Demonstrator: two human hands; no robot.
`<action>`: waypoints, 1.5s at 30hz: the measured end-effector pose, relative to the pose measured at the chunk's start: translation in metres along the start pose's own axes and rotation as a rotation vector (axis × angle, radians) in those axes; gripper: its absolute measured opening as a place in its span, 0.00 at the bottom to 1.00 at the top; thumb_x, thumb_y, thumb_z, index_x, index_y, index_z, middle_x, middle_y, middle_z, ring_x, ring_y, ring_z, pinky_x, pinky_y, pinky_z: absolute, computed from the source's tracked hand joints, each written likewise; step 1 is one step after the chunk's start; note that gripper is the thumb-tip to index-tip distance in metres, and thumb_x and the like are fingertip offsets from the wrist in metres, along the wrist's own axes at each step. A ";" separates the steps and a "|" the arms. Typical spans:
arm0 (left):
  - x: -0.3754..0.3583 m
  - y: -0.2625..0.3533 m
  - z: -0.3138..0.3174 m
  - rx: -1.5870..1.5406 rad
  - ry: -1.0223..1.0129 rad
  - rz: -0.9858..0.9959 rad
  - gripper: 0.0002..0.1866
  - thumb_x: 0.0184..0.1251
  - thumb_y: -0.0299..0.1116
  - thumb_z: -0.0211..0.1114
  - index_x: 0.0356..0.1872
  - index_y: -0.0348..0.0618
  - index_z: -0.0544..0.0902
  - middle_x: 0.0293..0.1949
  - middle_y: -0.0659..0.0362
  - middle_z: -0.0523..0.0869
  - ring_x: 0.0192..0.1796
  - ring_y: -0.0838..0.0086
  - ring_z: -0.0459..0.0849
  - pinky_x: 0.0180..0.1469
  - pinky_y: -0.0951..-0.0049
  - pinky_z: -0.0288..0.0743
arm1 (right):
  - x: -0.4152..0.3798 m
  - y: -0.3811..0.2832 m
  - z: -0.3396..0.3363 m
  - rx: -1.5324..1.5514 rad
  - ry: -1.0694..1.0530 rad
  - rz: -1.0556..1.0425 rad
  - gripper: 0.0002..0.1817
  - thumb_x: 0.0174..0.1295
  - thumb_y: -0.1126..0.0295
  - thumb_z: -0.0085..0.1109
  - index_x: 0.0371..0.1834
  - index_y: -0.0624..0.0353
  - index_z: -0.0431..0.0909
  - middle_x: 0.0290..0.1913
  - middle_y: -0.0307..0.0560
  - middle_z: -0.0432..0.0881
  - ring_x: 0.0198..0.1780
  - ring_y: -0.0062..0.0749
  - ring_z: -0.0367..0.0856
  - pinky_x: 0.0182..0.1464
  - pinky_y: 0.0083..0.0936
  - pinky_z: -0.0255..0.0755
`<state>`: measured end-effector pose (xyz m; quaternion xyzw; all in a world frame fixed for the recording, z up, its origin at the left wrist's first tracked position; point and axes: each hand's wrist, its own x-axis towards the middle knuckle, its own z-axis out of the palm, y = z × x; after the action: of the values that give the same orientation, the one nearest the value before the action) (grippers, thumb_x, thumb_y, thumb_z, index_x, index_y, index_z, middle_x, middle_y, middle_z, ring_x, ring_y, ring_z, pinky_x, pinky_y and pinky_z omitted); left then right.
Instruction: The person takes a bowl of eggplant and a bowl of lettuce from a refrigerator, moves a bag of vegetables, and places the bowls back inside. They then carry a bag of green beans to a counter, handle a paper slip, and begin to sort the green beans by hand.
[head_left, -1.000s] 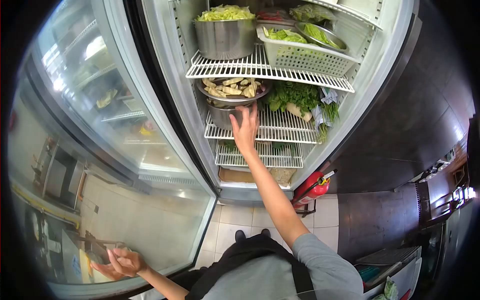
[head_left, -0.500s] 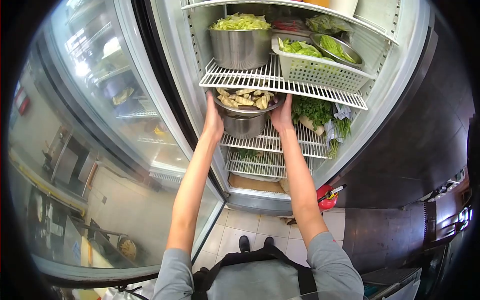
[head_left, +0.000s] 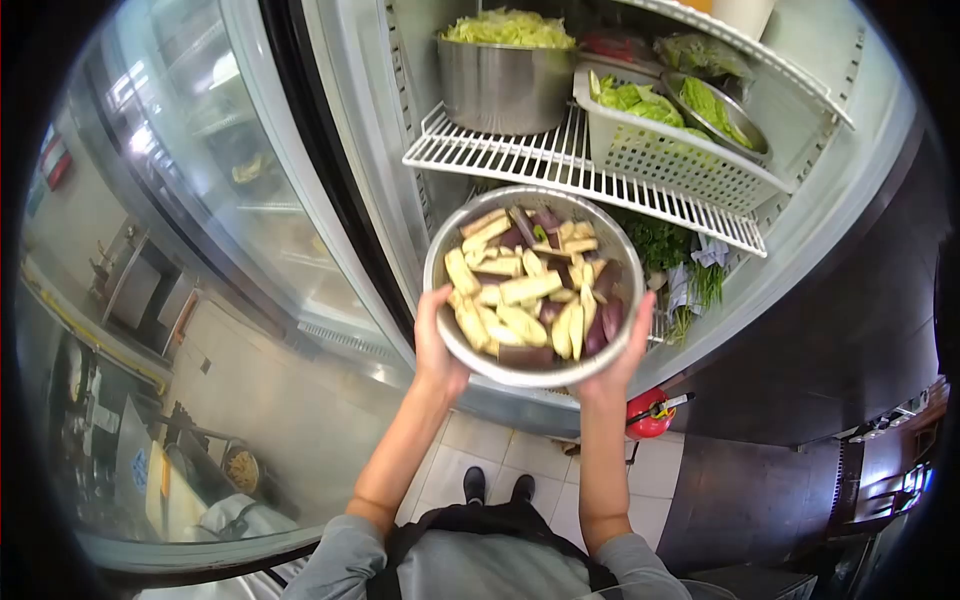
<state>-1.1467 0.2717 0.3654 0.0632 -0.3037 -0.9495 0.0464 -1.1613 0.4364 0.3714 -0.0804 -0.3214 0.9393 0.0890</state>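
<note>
Nearest, two black shoes stand on the pale tiled floor. Both hands grasp a round metal bowl in front of the fridge: the left hand is wrapped around its near left side, the right hand around its near right side. The bowl is full of cut eggplant pieces, some pale, some with purple skin. Right of the hands, low down, is a red fire extinguisher; the glass door is at the left. Farther, behind the bowl to the right, are leafy herbs. Above them, a white wire shelf holds a metal pot of shredded greens at the left and a perforated basket at the right, with lettuce leaves inside.
</note>
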 end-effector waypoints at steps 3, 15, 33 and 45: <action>-0.047 -0.006 -0.015 -0.044 0.064 -0.144 0.24 0.62 0.43 0.50 0.54 0.38 0.73 0.53 0.53 0.78 0.54 0.66 0.76 0.60 0.66 0.67 | -0.052 -0.012 -0.024 0.049 -0.048 0.048 0.22 0.66 0.45 0.43 0.22 0.49 0.67 0.17 0.28 0.66 0.16 0.14 0.61 0.16 0.15 0.53; -0.061 -0.064 -0.130 0.078 0.200 -0.421 0.27 0.61 0.45 0.50 0.56 0.36 0.70 0.53 0.50 0.77 0.54 0.62 0.76 0.60 0.64 0.67 | -0.082 0.061 -0.129 0.059 0.106 0.234 0.23 0.63 0.52 0.45 0.13 0.49 0.58 0.11 0.37 0.61 0.12 0.23 0.59 0.17 0.20 0.54; -0.039 -0.070 -0.163 0.123 0.326 -0.376 0.30 0.58 0.47 0.51 0.58 0.35 0.69 0.53 0.47 0.77 0.53 0.59 0.77 0.59 0.61 0.69 | -0.068 0.115 -0.162 0.193 0.141 0.353 0.23 0.62 0.51 0.44 0.13 0.49 0.59 0.12 0.38 0.64 0.15 0.25 0.63 0.24 0.19 0.60; -0.078 -0.057 -0.094 0.060 0.193 -0.484 0.31 0.58 0.47 0.49 0.59 0.35 0.68 0.55 0.46 0.76 0.54 0.57 0.77 0.59 0.58 0.69 | -0.112 0.031 -0.130 -0.017 0.049 0.146 0.21 0.64 0.51 0.39 0.18 0.51 0.59 0.13 0.40 0.63 0.16 0.28 0.62 0.23 0.22 0.58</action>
<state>-1.0590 0.2742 0.2631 0.2257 -0.3021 -0.9131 -0.1553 -1.0290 0.4645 0.2614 -0.1275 -0.3205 0.9382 0.0272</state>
